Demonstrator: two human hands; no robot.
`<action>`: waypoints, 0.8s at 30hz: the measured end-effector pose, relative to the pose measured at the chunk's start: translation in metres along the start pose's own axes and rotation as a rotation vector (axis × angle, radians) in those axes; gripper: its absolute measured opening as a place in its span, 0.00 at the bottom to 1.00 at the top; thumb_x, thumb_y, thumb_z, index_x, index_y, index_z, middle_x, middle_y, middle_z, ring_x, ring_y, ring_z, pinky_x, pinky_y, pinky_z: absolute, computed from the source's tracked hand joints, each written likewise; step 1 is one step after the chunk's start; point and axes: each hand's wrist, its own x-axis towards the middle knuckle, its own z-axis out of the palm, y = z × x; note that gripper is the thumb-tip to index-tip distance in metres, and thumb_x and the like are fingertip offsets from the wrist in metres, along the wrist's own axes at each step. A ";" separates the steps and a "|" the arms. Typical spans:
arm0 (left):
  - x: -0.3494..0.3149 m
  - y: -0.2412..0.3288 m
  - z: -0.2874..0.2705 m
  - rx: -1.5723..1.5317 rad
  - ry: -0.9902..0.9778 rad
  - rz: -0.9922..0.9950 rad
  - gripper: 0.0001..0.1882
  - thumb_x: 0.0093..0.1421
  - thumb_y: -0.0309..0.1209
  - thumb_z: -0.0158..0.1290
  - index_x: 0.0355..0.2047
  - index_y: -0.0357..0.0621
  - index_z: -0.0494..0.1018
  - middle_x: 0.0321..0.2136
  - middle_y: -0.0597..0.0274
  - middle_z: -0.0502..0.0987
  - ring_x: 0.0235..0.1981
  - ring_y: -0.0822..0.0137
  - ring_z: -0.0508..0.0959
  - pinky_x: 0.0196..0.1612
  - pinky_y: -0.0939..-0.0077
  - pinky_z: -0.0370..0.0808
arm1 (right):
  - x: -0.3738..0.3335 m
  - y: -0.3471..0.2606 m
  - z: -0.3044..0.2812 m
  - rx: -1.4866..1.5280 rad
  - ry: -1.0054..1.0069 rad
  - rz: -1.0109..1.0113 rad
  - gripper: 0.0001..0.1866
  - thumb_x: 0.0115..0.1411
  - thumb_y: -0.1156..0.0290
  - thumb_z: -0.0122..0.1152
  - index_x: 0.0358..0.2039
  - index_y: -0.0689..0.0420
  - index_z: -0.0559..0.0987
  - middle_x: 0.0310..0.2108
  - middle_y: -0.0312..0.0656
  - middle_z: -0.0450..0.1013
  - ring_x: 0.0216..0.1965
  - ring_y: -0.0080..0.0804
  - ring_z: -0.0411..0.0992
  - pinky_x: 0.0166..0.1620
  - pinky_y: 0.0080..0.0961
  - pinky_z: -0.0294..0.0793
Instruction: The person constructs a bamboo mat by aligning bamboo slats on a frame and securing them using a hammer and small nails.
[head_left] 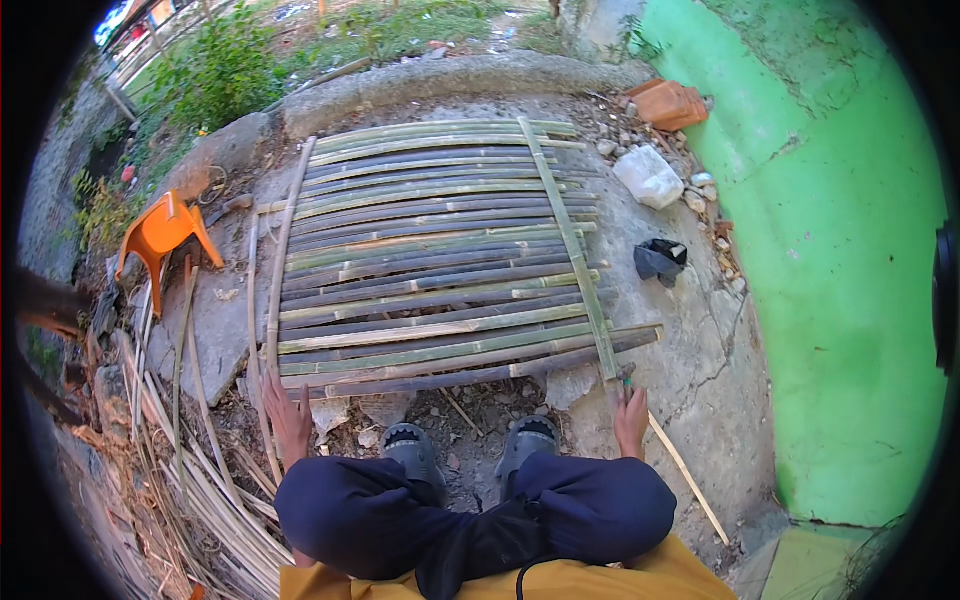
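A panel of split bamboo slats [430,245] lies flat on the ground in front of me, green and dark grey-brown. One bamboo strip [290,230] runs across the slats' left ends, and another bamboo strip [565,225] crosses on top near their right ends. My left hand [289,420] is at the near left corner, fingers stretched out along the left strip's end and the nearest slat. At the near right corner, my right hand [631,422] is closed around a small hammer-like tool [626,374], mostly hidden by the fingers, beside the right strip's end.
Loose bamboo strips [215,490] are piled at the left, near an orange plastic chair [168,232]. A black plastic bag [660,261], a white block [648,177] and stacked clay tiles [667,104] lie at the right before a green wall [840,260]. A thin stick [690,480] lies near my right knee.
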 end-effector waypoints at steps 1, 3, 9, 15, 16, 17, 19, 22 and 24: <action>0.011 0.003 0.004 0.020 0.002 0.107 0.40 0.70 0.50 0.52 0.74 0.43 0.53 0.74 0.43 0.53 0.76 0.45 0.49 0.75 0.50 0.47 | 0.003 -0.004 -0.001 -0.005 0.002 0.013 0.15 0.67 0.67 0.59 0.49 0.59 0.70 0.44 0.57 0.72 0.47 0.63 0.73 0.45 0.53 0.71; 0.029 0.008 0.023 0.035 -0.029 0.144 0.40 0.70 0.51 0.51 0.75 0.46 0.52 0.75 0.45 0.51 0.77 0.45 0.47 0.76 0.48 0.44 | 0.014 -0.012 -0.009 0.032 -0.001 0.035 0.13 0.67 0.67 0.59 0.46 0.61 0.71 0.35 0.57 0.75 0.40 0.61 0.76 0.41 0.52 0.72; 0.046 0.016 0.089 0.119 -0.212 0.014 0.39 0.72 0.60 0.40 0.77 0.58 0.50 0.77 0.51 0.47 0.78 0.48 0.44 0.76 0.42 0.39 | 0.059 -0.047 -0.039 0.376 -0.090 0.120 0.17 0.73 0.59 0.51 0.43 0.63 0.71 0.24 0.55 0.74 0.27 0.57 0.75 0.31 0.49 0.67; 0.047 -0.022 0.065 0.115 -0.126 0.010 0.41 0.68 0.59 0.48 0.75 0.57 0.55 0.77 0.54 0.49 0.77 0.47 0.47 0.76 0.43 0.42 | 0.071 -0.078 0.021 0.262 -0.109 -0.074 0.17 0.74 0.62 0.44 0.47 0.65 0.73 0.34 0.67 0.75 0.39 0.72 0.73 0.40 0.57 0.70; 0.048 -0.004 0.084 0.057 -0.177 -0.007 0.42 0.66 0.59 0.51 0.74 0.56 0.57 0.76 0.52 0.51 0.77 0.47 0.48 0.75 0.43 0.44 | 0.073 -0.042 0.029 0.191 -0.172 -0.135 0.19 0.75 0.60 0.46 0.47 0.65 0.74 0.35 0.68 0.75 0.42 0.72 0.73 0.40 0.57 0.70; 0.052 0.008 0.102 0.070 -0.223 0.031 0.42 0.65 0.60 0.50 0.74 0.56 0.58 0.75 0.49 0.52 0.77 0.47 0.48 0.75 0.42 0.43 | 0.080 -0.008 0.036 0.152 -0.170 -0.284 0.18 0.73 0.62 0.47 0.51 0.65 0.75 0.37 0.67 0.76 0.44 0.71 0.74 0.44 0.56 0.71; 0.044 0.003 0.092 0.052 -0.170 0.021 0.43 0.65 0.62 0.48 0.75 0.57 0.56 0.76 0.46 0.50 0.77 0.45 0.47 0.75 0.41 0.41 | 0.069 -0.055 0.016 0.136 -0.307 -0.055 0.20 0.72 0.64 0.49 0.55 0.66 0.75 0.41 0.67 0.77 0.47 0.68 0.75 0.46 0.55 0.71; 0.038 -0.004 0.073 0.041 -0.098 0.000 0.44 0.66 0.63 0.47 0.75 0.57 0.54 0.76 0.46 0.49 0.77 0.46 0.47 0.75 0.40 0.40 | 0.068 -0.075 0.011 0.210 -0.053 -0.082 0.21 0.74 0.61 0.48 0.53 0.68 0.74 0.38 0.69 0.76 0.45 0.72 0.73 0.43 0.58 0.69; 0.031 -0.009 0.063 0.036 -0.098 -0.013 0.44 0.66 0.63 0.46 0.76 0.57 0.54 0.76 0.46 0.48 0.77 0.46 0.47 0.75 0.39 0.39 | 0.069 -0.090 0.011 0.285 -0.042 -0.105 0.22 0.75 0.60 0.47 0.54 0.68 0.74 0.39 0.70 0.76 0.45 0.73 0.72 0.43 0.59 0.68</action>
